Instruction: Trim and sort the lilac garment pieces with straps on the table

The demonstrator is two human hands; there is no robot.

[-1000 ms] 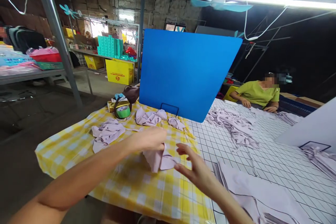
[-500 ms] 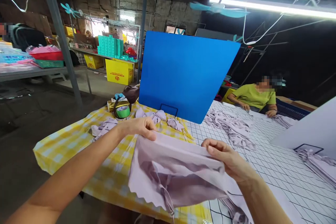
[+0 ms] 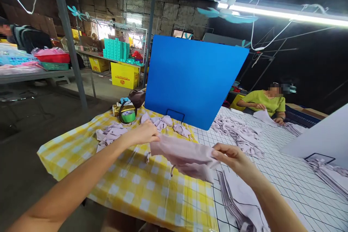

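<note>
The limp, pale-lilac oblong fabric piece point(image 3: 185, 151)'s lower edge had swung upward; bare left hand point(image 3: 148, 132) and right hand point(image 3: 231, 156) pinched its ends above the yellow-and-white checked table cover point(image 3: 130, 192). Uneven lowering risked folding its loose hem.

Along the near edge of the table point(image 3: 285, 166), bare checked cloth point(image 3: 152, 199) leaves a passage from the left corner to a folded stack point(image 3: 240, 195), running beneath the left forearm point(image 3: 100, 170). An upright blue board point(image 3: 195, 79) blocks reach toward the far edge, with crumpled pieces point(image 3: 161, 121) at its foot and a green tape roll point(image 3: 128, 116) to its left. A lavender piece point(image 3: 182, 150) bars the gap between left hand point(image 3: 146, 131) and right hand point(image 3: 230, 156).
</note>
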